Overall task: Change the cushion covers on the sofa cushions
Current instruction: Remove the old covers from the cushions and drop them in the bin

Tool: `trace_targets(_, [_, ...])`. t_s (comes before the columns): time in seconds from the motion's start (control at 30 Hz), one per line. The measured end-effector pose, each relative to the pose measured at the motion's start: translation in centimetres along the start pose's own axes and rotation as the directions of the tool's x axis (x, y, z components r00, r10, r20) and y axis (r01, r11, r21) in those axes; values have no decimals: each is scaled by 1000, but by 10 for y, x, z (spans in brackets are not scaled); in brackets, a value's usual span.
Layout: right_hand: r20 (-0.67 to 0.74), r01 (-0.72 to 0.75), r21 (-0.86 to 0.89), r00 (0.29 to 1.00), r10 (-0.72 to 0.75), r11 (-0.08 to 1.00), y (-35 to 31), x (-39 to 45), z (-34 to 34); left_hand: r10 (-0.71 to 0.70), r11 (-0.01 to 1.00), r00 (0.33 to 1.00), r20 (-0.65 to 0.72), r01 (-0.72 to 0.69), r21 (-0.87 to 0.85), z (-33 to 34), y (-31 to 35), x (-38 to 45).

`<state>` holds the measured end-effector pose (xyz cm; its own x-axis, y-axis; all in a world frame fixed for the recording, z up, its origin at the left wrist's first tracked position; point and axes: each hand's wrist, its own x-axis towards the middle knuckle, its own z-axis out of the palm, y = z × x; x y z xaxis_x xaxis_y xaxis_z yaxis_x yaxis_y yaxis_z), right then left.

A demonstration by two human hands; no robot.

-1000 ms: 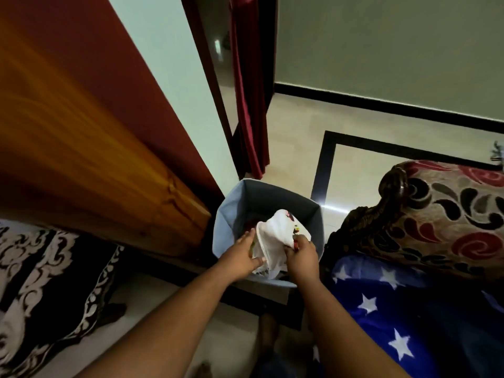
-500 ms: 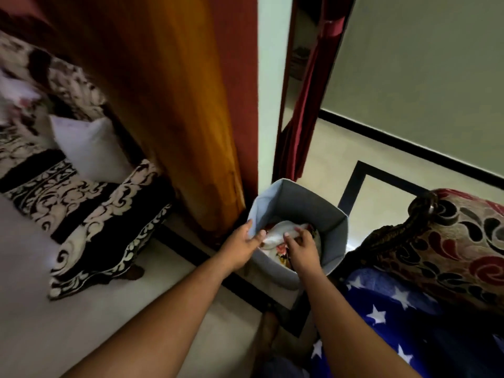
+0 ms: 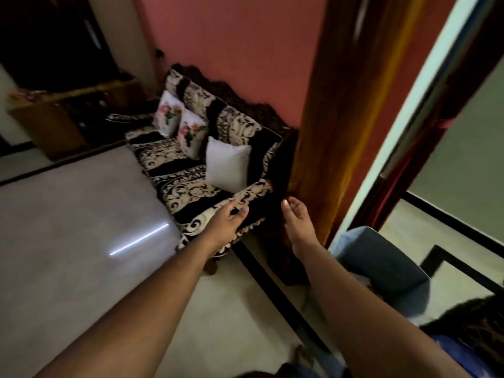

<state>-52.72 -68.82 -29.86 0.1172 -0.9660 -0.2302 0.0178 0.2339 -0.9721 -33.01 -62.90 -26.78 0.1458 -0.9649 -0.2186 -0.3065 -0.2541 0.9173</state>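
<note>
Your two bare arms reach forward into a dim room with a pink wall (image 3: 245, 50), seen from above. At far left a wooden cabinet (image 3: 54, 124) stands against the back, beyond a stretch of pale floor (image 3: 68, 227) that catches a streak of reflected light. Right of it the sofa (image 3: 218, 148), in black and cream scrollwork, runs along the wall. On its seat sit three cushions: two floral cushions (image 3: 178, 124) side by side toward the far end, in white covers printed with pink flowers, and a plain cushion (image 3: 227, 167) nearer you, white and bare of print, leaning against the backrest. Your left hand (image 3: 227, 222) hovers in front of the sofa's near edge, fingers loosely curled and holding nothing; whether it touches the fabric cannot be told. Your right hand (image 3: 298, 222) is just beside it, palm turned inward, fingers relaxed and empty, in front of a wooden post (image 3: 341, 118) that rises at the sofa's end. Lower right of the post a grey bin (image 3: 387, 263) stands on the floor, its contents out of sight. At the bottom right corner a dark patterned armrest (image 3: 480, 317) edges in.
</note>
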Motion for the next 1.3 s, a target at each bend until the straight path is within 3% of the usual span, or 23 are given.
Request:
trace_targets(0.3, [193, 132, -86, 975, -113, 988, -42, 10, 141, 24, 997, 979, -200, -37, -63, -130, 2, -24])
trace_targets(0.53, [247, 130, -56, 962, -112, 990, -59, 76, 200, 18, 996, 959, -284, -40, -74, -187, 0, 37])
trace_targets(1.0, [303, 59, -90, 952, -29, 994, -55, 218, 295, -81, 994, 939, -333, 53, -93, -268, -23, 160])
trace_targets(1.3, [253, 82, -196, 967, -30, 977, -39, 274, 411, -115, 988, 949, -293, 78, -133, -379, -71, 219])
